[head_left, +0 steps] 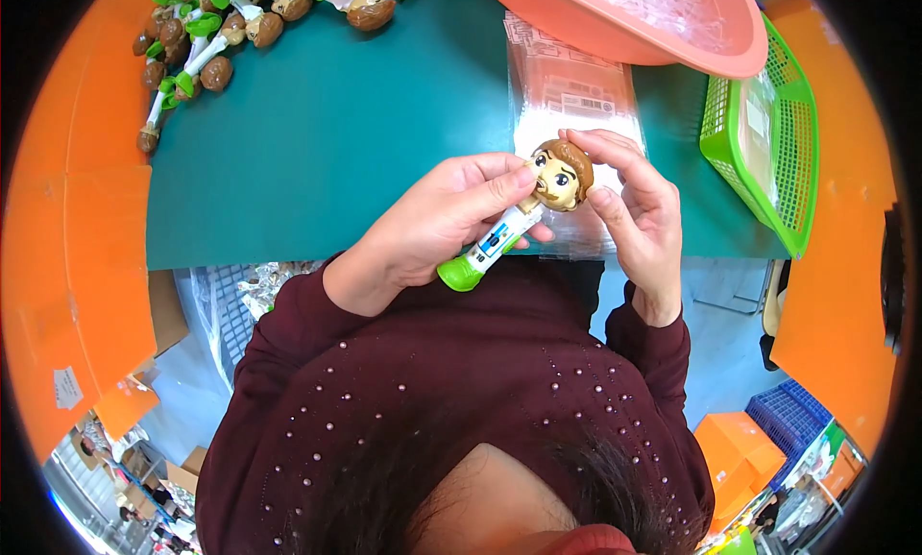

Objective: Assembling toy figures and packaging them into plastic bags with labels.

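A character candy dispenser (497, 240) is held tilted over the table's near edge. It has a brown-haired, bearded figure head, a white stem with a blue print, and a green foot. My left hand (432, 214) grips it by the upper stem, with the thumb pressed on the side of the head. On the other side, my right hand (642, 205) holds the head between fingertips and thumb. Beneath the hands lies a stack of clear, printed plastic bags (576, 99) on the green tabletop (336, 104).
Several similar dispensers lie heaped at the far left, one of them a brown-headed dispenser (370, 12). A pink basin (744, 51) with clear plastic pieces stands at the far right. Beside it, a green basket (802, 161) holds clear packaging. Orange panels (91, 229) flank the table.
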Available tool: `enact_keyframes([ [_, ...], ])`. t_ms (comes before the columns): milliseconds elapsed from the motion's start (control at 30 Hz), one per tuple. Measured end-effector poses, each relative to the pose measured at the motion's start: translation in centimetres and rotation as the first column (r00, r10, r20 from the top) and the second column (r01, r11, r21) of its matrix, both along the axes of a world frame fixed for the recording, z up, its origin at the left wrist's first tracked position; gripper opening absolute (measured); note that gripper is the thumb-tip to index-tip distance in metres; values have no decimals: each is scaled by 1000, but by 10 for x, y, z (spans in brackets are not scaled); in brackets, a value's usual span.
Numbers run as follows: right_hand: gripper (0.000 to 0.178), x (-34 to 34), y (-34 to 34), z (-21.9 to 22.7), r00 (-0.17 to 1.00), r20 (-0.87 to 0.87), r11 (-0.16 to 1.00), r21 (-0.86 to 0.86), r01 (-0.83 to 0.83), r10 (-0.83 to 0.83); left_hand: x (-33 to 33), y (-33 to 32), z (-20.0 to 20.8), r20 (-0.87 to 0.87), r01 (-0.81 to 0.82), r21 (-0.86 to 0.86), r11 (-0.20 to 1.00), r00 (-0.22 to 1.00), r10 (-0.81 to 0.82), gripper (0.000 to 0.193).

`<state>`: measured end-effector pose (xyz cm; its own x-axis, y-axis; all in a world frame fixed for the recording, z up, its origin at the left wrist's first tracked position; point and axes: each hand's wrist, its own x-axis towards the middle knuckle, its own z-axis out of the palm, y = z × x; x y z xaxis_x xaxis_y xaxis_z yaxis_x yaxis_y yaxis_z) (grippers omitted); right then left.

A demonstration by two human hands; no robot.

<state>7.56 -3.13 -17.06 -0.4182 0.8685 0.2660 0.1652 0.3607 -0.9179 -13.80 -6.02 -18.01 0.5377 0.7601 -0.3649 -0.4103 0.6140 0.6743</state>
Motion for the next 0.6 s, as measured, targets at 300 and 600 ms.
enact_keyframes([
  [300, 42, -2, -5, -5, 945, -323, 926, -338, -169, 54, 6, -2, 4, -19, -4, -28, 1000, 1000, 4, 39],
  [600, 42, -4, -7, -3, 927, -366, 905, -365, -220, 78, 5, -5, 5, -78, -43, 44, 998, 996, 46, 32],
])
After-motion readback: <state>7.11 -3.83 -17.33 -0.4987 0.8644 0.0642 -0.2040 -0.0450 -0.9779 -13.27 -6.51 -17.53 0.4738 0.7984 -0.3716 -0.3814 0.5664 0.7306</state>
